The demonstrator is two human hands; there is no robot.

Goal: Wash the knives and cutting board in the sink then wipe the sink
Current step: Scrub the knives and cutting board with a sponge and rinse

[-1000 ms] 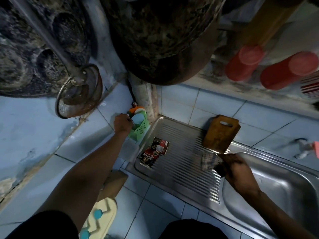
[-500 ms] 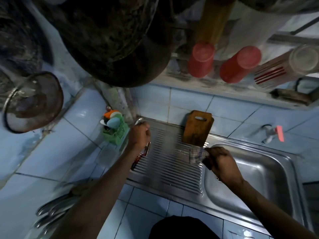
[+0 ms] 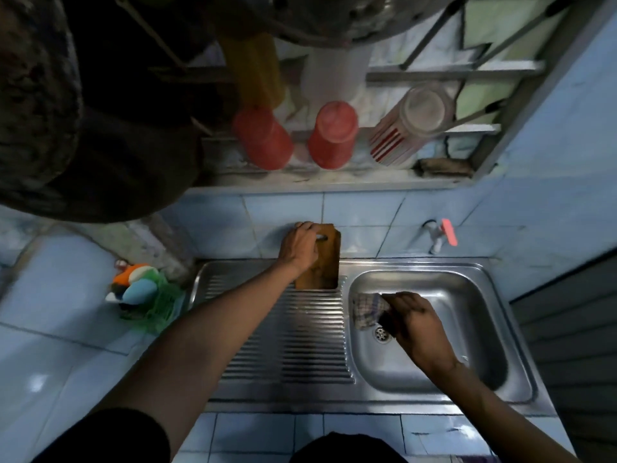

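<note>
A brown wooden cutting board [image 3: 325, 262] stands upright against the tiled wall at the back of the ribbed drainboard [image 3: 287, 342]. My left hand [image 3: 298, 247] grips its top edge by the handle hole. My right hand [image 3: 414, 324] holds a checked cloth [image 3: 365, 310] over the left side of the steel sink basin [image 3: 467, 359], just above the drain [image 3: 381, 335]. No knife is in view.
A green basket [image 3: 150, 304] with sponges sits left of the sink. The tap [image 3: 439, 237] juts from the wall at the back right. Two red cups [image 3: 297, 138] and a glass [image 3: 414, 123] lie on the shelf above. Large dark pans [image 3: 66, 128] hang overhead at the left.
My left hand moved right from the drainboard's left end to the cutting board's top. The packet that lay on the drainboard is out of sight. My right hand carried the cloth into the basin.
</note>
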